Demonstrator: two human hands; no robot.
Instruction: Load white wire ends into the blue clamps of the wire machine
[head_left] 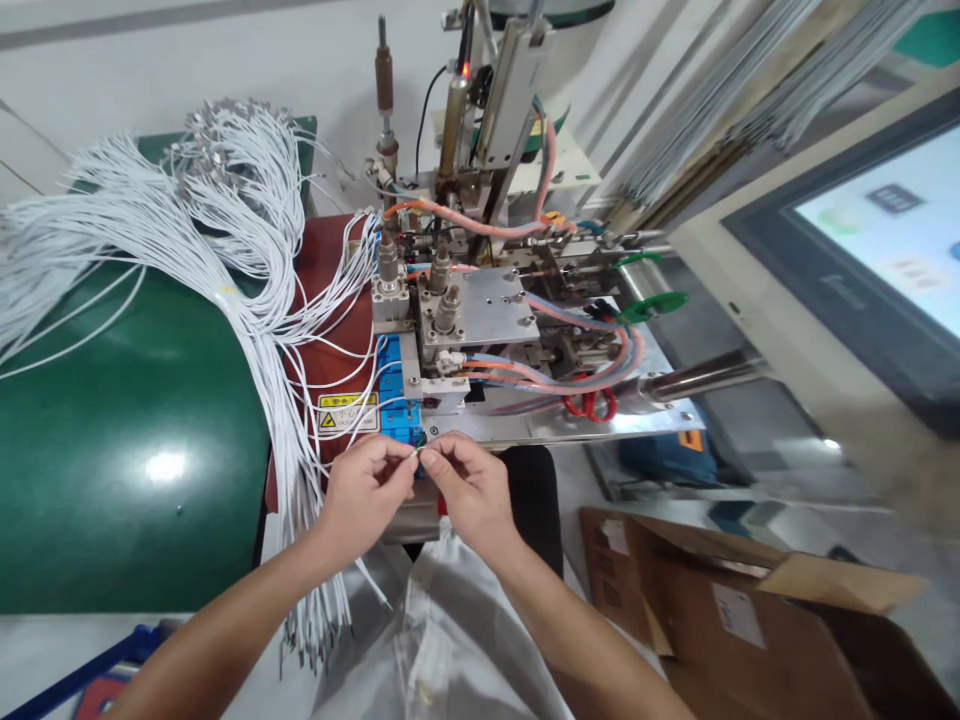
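Note:
My left hand (373,492) and my right hand (469,490) meet at the front end of the machine (480,305), each pinched on the end of a cable. Small thin wires, green among them, show between the fingertips; the rest of that end is hidden by the fingers. Just beyond the hands sits a row of blue blocks (397,390), with white cables leading into it from the left. A large bundle of white cables (259,375) hangs down beside my left wrist, its loose ends below.
The bundle lies over a green-topped table (135,460) and a red-brown surface (330,270) bearing a yellow warning label (349,412). Orange hoses (525,375) loop across the machine. At right are a screen (862,240) and an opened cardboard box (720,610).

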